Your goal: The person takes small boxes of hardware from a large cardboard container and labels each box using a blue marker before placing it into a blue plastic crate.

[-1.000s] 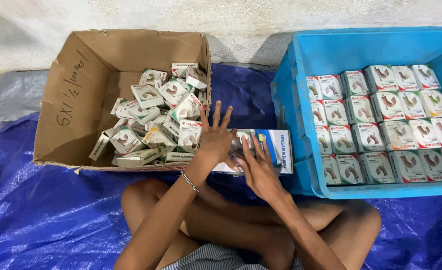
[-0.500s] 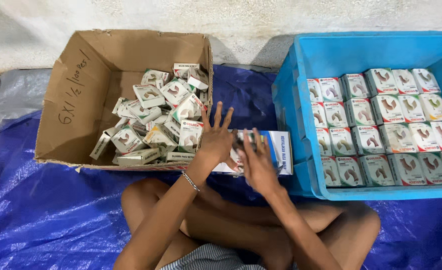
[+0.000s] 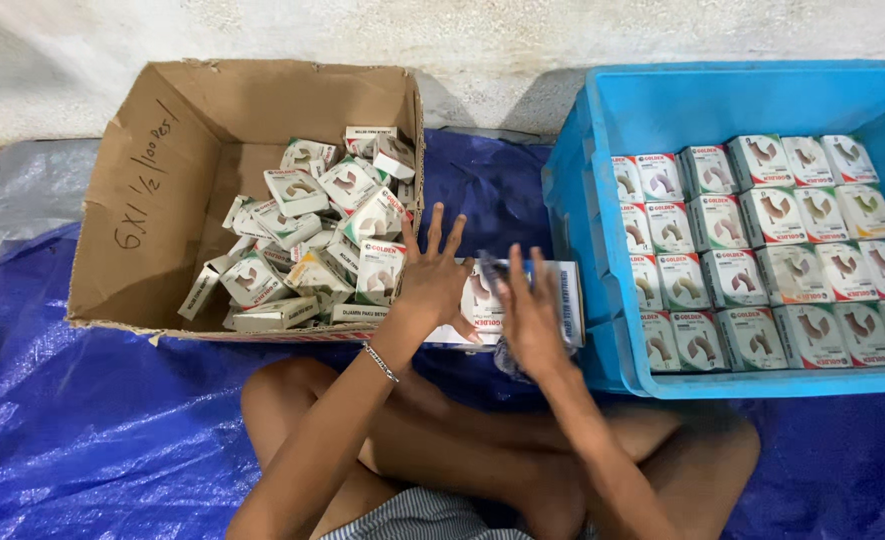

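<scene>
Your left hand (image 3: pixel 432 280) lies flat with fingers spread on a white-and-blue carton (image 3: pixel 522 300) at mid-frame, gripping nothing. Your right hand (image 3: pixel 532 320) rests on the same carton, fingers up; whether it grips, you cannot tell. The carton sits between the cardboard box (image 3: pixel 142 240) of loose packs, upper left, and the blue crate (image 3: pixel 602 230) of rowed packs, right.

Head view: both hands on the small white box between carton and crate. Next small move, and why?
Probably close the fingers of the left hand and right hand around the small white box: both lie on it with fingers splayed, no grip visible. Like boxes stand in rows in the blue crate.
</scene>
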